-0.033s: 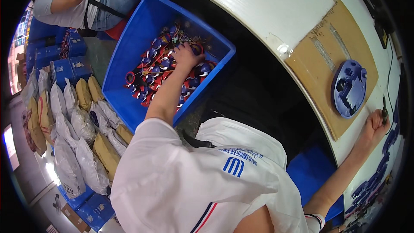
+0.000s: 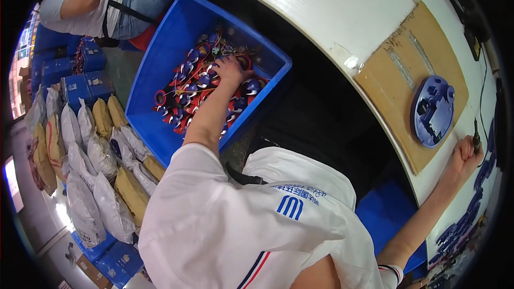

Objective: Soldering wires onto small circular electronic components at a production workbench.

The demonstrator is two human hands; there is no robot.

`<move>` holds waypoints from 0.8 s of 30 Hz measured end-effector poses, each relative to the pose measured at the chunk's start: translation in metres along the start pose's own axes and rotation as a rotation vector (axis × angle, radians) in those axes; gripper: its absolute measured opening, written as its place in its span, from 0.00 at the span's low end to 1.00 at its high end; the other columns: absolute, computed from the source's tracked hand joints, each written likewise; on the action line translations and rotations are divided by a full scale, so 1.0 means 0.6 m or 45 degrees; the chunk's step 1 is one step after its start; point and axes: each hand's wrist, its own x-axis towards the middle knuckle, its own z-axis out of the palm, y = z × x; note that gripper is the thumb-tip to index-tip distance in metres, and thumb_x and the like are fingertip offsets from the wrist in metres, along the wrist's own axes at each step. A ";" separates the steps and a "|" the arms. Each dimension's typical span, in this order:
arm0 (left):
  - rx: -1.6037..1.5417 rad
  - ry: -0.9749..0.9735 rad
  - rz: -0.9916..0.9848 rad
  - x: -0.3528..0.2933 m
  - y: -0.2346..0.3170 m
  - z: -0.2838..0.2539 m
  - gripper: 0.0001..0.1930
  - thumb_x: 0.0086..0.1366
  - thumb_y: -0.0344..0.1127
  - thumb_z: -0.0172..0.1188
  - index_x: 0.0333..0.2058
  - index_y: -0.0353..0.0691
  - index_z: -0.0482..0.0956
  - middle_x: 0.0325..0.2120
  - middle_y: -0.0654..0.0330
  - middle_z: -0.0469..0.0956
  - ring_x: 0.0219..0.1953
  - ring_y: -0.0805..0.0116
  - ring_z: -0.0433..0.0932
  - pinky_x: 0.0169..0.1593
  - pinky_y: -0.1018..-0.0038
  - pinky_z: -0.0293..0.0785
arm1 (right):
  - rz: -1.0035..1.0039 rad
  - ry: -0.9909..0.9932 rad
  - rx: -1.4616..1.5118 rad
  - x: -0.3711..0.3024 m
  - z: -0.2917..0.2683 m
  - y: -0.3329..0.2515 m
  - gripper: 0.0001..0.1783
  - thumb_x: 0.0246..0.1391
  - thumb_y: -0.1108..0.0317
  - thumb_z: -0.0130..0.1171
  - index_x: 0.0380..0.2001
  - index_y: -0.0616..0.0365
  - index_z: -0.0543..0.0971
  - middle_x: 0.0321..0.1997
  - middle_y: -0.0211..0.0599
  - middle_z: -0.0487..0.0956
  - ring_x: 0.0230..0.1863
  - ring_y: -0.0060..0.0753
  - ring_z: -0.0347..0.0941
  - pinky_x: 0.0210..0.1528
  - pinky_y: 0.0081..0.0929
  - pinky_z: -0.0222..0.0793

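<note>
My left hand reaches down into a deep blue plastic bin. Its fingers are bent but apart, resting on a heap of small red, blue and white plastic parts with thin wires among them. Their tips are partly lost among the parts, and I see nothing held. Off to the right, my right hand is closed around a slim dark hand tool, which points up, away from me, over the white table. Beside it lies a round purple plastic housing with an open inside, on a cardboard sheet.
The white table curves along the right, with a thin black cable and a row of purple parts near its far edge. White and tan sacks are stacked at left over blue boxes. A seated person is at upper left.
</note>
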 end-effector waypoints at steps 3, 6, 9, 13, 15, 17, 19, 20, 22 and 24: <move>0.187 -0.448 0.041 0.028 0.001 -0.032 0.36 0.40 0.60 0.65 0.44 0.40 0.76 0.42 0.51 0.76 0.47 0.50 0.70 0.53 0.45 0.55 | -0.075 0.026 -0.047 0.002 0.005 0.000 0.06 0.56 0.74 0.46 0.27 0.66 0.67 0.16 0.24 0.55 0.13 0.13 0.42 0.11 0.12 0.40; 0.026 -0.449 0.070 0.029 -0.031 -0.176 0.36 0.40 0.59 0.64 0.44 0.38 0.75 0.40 0.51 0.77 0.45 0.53 0.73 0.54 0.45 0.56 | -0.019 -0.026 -0.012 0.012 -0.014 -0.004 0.07 0.56 0.73 0.47 0.27 0.67 0.68 0.15 0.24 0.55 0.12 0.13 0.41 0.11 0.12 0.39; -0.629 -0.077 0.152 -0.004 -0.103 -0.294 0.37 0.38 0.56 0.65 0.45 0.34 0.75 0.36 0.51 0.78 0.35 0.54 0.77 0.48 0.63 0.69 | 0.026 -0.061 0.011 0.012 -0.018 -0.006 0.07 0.55 0.72 0.48 0.26 0.66 0.68 0.15 0.24 0.55 0.12 0.13 0.41 0.10 0.13 0.39; -1.003 -0.124 0.351 -0.045 -0.116 -0.522 0.31 0.42 0.40 0.66 0.47 0.34 0.72 0.34 0.57 0.76 0.32 0.69 0.72 0.39 0.78 0.68 | 0.109 -0.091 -0.008 0.026 0.001 -0.030 0.08 0.54 0.73 0.49 0.23 0.62 0.66 0.15 0.25 0.56 0.12 0.14 0.41 0.10 0.13 0.38; -1.161 -0.127 0.427 -0.080 -0.090 -0.630 0.34 0.43 0.37 0.63 0.52 0.31 0.68 0.39 0.56 0.74 0.37 0.68 0.70 0.44 0.79 0.65 | 0.083 -0.099 0.010 0.042 0.007 -0.029 0.09 0.54 0.72 0.50 0.22 0.62 0.66 0.14 0.25 0.56 0.12 0.13 0.41 0.10 0.13 0.38; -1.283 0.235 0.592 -0.105 -0.060 -0.690 0.36 0.44 0.36 0.61 0.54 0.28 0.65 0.41 0.53 0.74 0.41 0.67 0.70 0.48 0.79 0.62 | 0.015 -0.018 0.029 0.044 0.033 -0.016 0.10 0.54 0.71 0.51 0.21 0.62 0.66 0.14 0.24 0.56 0.12 0.13 0.41 0.10 0.13 0.38; -1.473 0.227 0.806 -0.114 -0.037 -0.695 0.33 0.45 0.33 0.63 0.52 0.28 0.67 0.42 0.51 0.74 0.42 0.63 0.73 0.49 0.72 0.66 | 0.033 0.000 0.102 0.002 0.018 0.024 0.11 0.53 0.70 0.52 0.21 0.61 0.66 0.15 0.24 0.57 0.11 0.13 0.41 0.10 0.12 0.38; -1.484 0.229 0.853 -0.110 -0.016 -0.715 0.33 0.45 0.33 0.63 0.52 0.28 0.67 0.42 0.51 0.74 0.42 0.63 0.73 0.49 0.72 0.66 | -0.012 0.002 0.112 -0.009 0.029 0.026 0.11 0.53 0.70 0.52 0.21 0.61 0.66 0.15 0.24 0.57 0.11 0.13 0.41 0.10 0.12 0.38; -1.561 0.379 1.036 -0.099 0.038 -0.753 0.35 0.44 0.34 0.64 0.53 0.28 0.67 0.41 0.50 0.75 0.42 0.62 0.74 0.50 0.73 0.65 | -0.152 0.106 0.101 -0.025 0.051 0.027 0.11 0.52 0.69 0.52 0.20 0.60 0.66 0.14 0.24 0.56 0.11 0.13 0.41 0.09 0.12 0.37; -1.715 0.347 1.126 -0.096 0.107 -0.780 0.33 0.44 0.34 0.66 0.52 0.31 0.68 0.41 0.51 0.75 0.41 0.66 0.74 0.51 0.74 0.66 | -0.266 0.172 0.072 -0.042 0.078 0.033 0.11 0.51 0.69 0.53 0.19 0.60 0.67 0.13 0.23 0.56 0.11 0.13 0.41 0.09 0.12 0.36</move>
